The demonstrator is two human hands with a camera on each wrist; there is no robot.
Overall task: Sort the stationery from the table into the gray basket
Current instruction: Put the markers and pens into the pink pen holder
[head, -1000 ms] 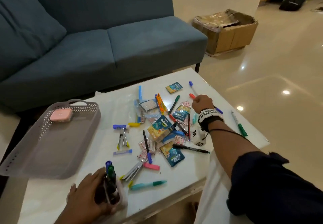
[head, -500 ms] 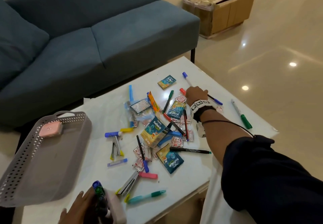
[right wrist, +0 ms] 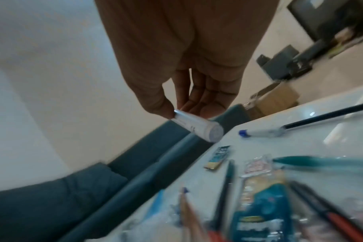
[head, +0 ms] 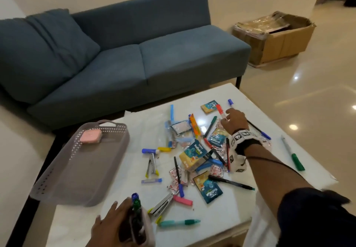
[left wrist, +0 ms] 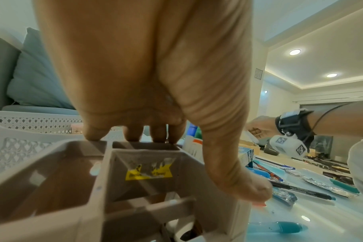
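The gray basket stands at the table's left edge with a pink box inside. Loose pens, markers, staplers and sachets lie in a pile on the white table. My right hand is at the pile's far side and pinches a white marker with a red cap between thumb and fingers; its barrel is raised off the table. My left hand grips a compartmented pen holder at the near edge, with blue- and green-capped markers standing in it.
A blue sofa runs behind the table and a cardboard box sits on the floor to the right. A green marker lies near the table's right edge, a teal pen near the front edge.
My right hand has closed on the red-capped marker and lifted it off the table. My left hand still holds the pen holder. The head view has tilted up.
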